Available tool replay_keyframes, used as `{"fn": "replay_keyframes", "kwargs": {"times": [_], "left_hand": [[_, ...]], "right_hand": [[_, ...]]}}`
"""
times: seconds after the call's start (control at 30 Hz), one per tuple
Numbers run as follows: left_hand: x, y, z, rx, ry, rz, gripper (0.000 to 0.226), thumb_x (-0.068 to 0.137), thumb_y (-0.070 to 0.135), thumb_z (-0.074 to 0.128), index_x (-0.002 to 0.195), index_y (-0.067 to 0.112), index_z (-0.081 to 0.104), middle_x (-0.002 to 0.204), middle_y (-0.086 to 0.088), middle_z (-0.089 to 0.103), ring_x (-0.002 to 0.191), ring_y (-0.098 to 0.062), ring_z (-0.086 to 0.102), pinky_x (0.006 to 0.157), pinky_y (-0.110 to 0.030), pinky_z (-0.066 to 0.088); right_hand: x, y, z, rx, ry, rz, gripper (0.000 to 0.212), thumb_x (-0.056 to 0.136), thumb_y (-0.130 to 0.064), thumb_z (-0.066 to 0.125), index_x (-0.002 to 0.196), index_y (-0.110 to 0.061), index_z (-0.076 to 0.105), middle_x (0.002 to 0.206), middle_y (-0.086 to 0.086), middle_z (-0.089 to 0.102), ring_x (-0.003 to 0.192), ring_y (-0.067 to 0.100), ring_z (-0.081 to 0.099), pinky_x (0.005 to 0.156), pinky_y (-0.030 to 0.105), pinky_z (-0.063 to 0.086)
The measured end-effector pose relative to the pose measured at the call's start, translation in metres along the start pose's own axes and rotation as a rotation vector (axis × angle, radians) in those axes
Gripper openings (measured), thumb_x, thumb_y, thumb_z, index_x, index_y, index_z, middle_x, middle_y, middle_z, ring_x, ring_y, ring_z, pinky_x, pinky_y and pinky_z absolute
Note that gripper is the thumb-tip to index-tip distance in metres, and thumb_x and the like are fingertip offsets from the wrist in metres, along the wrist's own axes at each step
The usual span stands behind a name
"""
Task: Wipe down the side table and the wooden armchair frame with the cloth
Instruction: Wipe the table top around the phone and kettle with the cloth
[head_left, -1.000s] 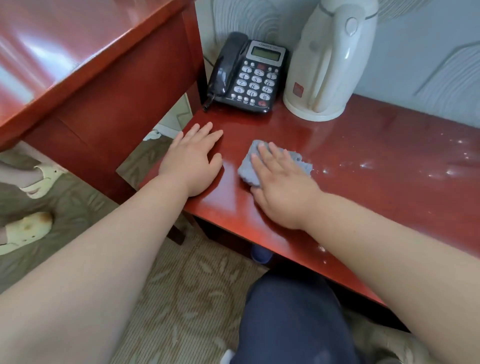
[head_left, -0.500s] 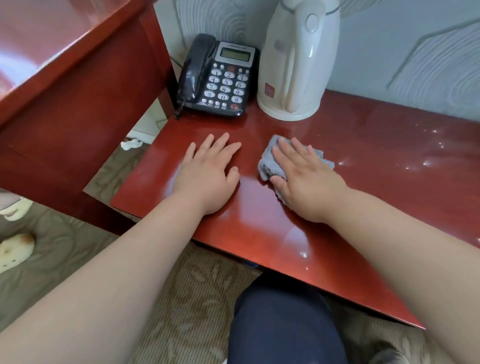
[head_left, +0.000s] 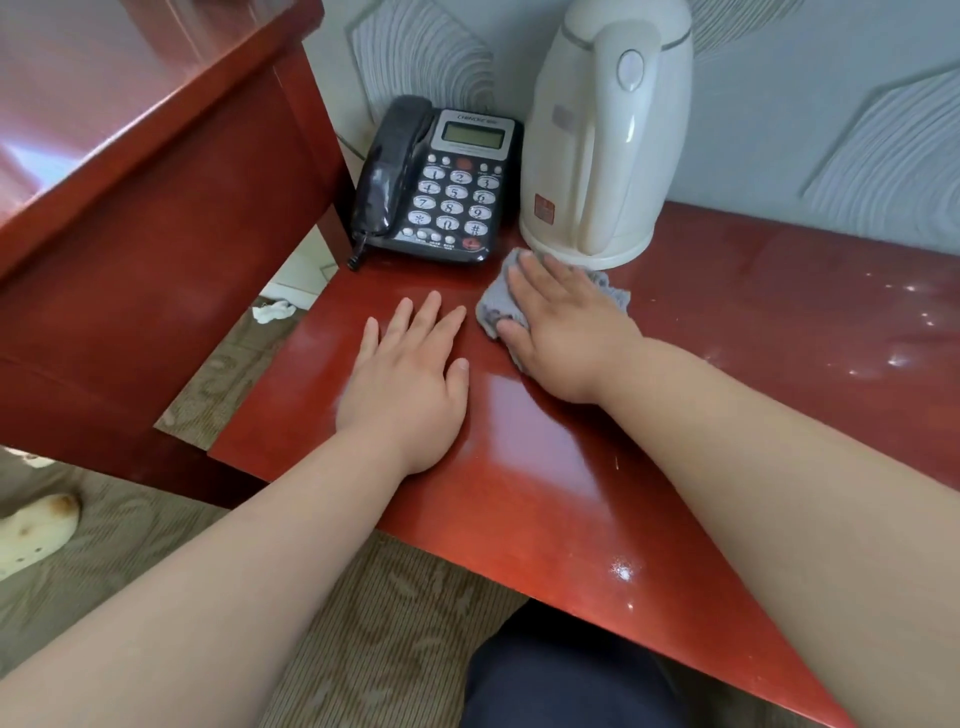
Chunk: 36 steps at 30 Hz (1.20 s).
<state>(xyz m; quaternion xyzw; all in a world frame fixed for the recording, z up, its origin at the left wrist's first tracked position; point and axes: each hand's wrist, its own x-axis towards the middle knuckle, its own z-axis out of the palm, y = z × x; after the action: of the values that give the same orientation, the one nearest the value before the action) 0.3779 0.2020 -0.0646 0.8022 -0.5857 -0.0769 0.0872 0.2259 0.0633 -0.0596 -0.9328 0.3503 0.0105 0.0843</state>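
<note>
The grey cloth (head_left: 524, 304) lies bunched on the red side table (head_left: 727, 332), just in front of the white kettle (head_left: 605, 135) and right of the black telephone (head_left: 441, 182), its long axis running roughly left-to-right with the far corner toward the kettle's base. The right hand (head_left: 563, 325) presses it flat with fingers spread, while the left hand (head_left: 408, 371) rests open and empty just beside it. The tabletop wipe looks under way; next probably comes sweeping right toward the speckled area, skirting the kettle.
</note>
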Motion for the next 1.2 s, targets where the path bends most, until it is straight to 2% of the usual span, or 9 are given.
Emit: {"fn": "replay_keyframes", "kwargs": {"times": [0.1, 0.17, 0.3, 0.5, 0.57, 0.7, 0.83, 1.07, 1.2], "left_hand": [[0.0, 0.001, 0.0, 0.009, 0.0, 0.003, 0.061, 0.105, 0.041, 0.03, 0.164, 0.032, 0.019, 0.174, 0.006, 0.009, 0.16, -0.019, 0.002, 0.129, -0.048, 0.001], [0.0, 0.0, 0.0, 0.008, 0.007, 0.002, 0.061, 0.105, 0.04, 0.031, 0.164, 0.031, 0.02, 0.174, 0.005, 0.01, 0.16, -0.02, 0.004, 0.129, -0.048, 0.002], [0.0, 0.001, 0.0, 0.015, 0.007, 0.0, 0.061, 0.104, 0.038, 0.032, 0.163, 0.032, 0.02, 0.174, 0.005, 0.01, 0.16, -0.021, 0.004, 0.129, -0.048, 0.003], [0.0, 0.0, 0.0, 0.023, 0.003, 0.007, 0.061, 0.105, 0.041, 0.031, 0.164, 0.032, 0.019, 0.174, 0.004, 0.01, 0.16, -0.021, 0.005, 0.129, -0.048, 0.002], [0.001, 0.0, 0.001, 0.032, 0.008, 0.003, 0.061, 0.105, 0.042, 0.03, 0.164, 0.033, 0.018, 0.174, 0.005, 0.01, 0.16, -0.021, 0.004, 0.129, -0.048, 0.002], [0.003, -0.002, 0.003, 0.028, 0.01, 0.008, 0.06, 0.104, 0.043, 0.029, 0.163, 0.033, 0.019, 0.173, 0.005, 0.011, 0.16, -0.021, 0.004, 0.129, -0.049, 0.003], [0.001, -0.001, 0.002, 0.045, 0.007, 0.004, 0.061, 0.104, 0.043, 0.028, 0.163, 0.034, 0.018, 0.174, 0.005, 0.01, 0.16, -0.02, 0.004, 0.129, -0.048, 0.003], [0.002, -0.001, 0.003, 0.035, 0.008, -0.007, 0.065, 0.1, 0.054, 0.027, 0.162, 0.035, 0.021, 0.173, 0.006, 0.012, 0.16, -0.02, 0.005, 0.129, -0.048, 0.004], [0.001, 0.0, 0.003, 0.036, 0.01, -0.007, 0.069, 0.096, 0.056, 0.024, 0.162, 0.036, 0.022, 0.173, 0.006, 0.013, 0.16, -0.02, 0.006, 0.129, -0.048, 0.005]], "right_hand": [[0.004, -0.007, 0.001, 0.0, 0.026, 0.025, 0.071, 0.104, -0.051, 0.022, 0.161, -0.011, 0.009, 0.17, 0.01, 0.004, 0.156, 0.026, 0.002, 0.126, 0.041, 0.001], [-0.017, -0.016, 0.001, 0.012, 0.04, -0.061, 0.071, 0.103, -0.051, 0.021, 0.161, -0.01, 0.014, 0.169, 0.012, 0.009, 0.156, 0.028, 0.005, 0.126, 0.041, 0.001], [-0.044, -0.018, 0.001, 0.039, -0.03, -0.163, 0.084, 0.092, -0.06, 0.006, 0.16, -0.012, 0.016, 0.169, 0.009, 0.01, 0.156, 0.025, 0.005, 0.126, 0.041, 0.004], [0.019, -0.01, 0.0, 0.021, -0.002, 0.049, 0.074, 0.102, -0.056, 0.02, 0.161, -0.013, 0.006, 0.17, 0.007, -0.001, 0.156, 0.023, -0.003, 0.126, 0.039, -0.001], [0.021, -0.012, 0.003, 0.019, 0.006, 0.056, 0.074, 0.102, -0.056, 0.019, 0.161, -0.014, 0.004, 0.17, 0.007, -0.002, 0.156, 0.022, -0.004, 0.126, 0.04, -0.001], [-0.04, -0.024, 0.004, 0.003, 0.01, -0.038, 0.08, 0.096, -0.058, 0.008, 0.161, -0.012, 0.009, 0.17, 0.01, 0.002, 0.156, 0.026, 0.0, 0.126, 0.039, -0.003], [-0.084, -0.021, 0.002, -0.012, -0.038, -0.094, 0.083, 0.092, -0.062, 0.005, 0.162, -0.016, 0.007, 0.17, 0.003, -0.001, 0.156, 0.022, -0.004, 0.124, 0.033, -0.008], [-0.034, 0.007, 0.001, -0.001, -0.035, 0.099, 0.095, 0.085, -0.074, 0.002, 0.161, -0.017, 0.003, 0.17, 0.007, -0.002, 0.156, 0.027, -0.004, 0.126, 0.044, 0.002], [-0.086, -0.018, 0.006, -0.015, -0.03, -0.015, 0.084, 0.092, -0.066, 0.014, 0.161, -0.02, 0.012, 0.169, 0.011, 0.005, 0.155, 0.034, 0.001, 0.126, 0.047, 0.004]]}}
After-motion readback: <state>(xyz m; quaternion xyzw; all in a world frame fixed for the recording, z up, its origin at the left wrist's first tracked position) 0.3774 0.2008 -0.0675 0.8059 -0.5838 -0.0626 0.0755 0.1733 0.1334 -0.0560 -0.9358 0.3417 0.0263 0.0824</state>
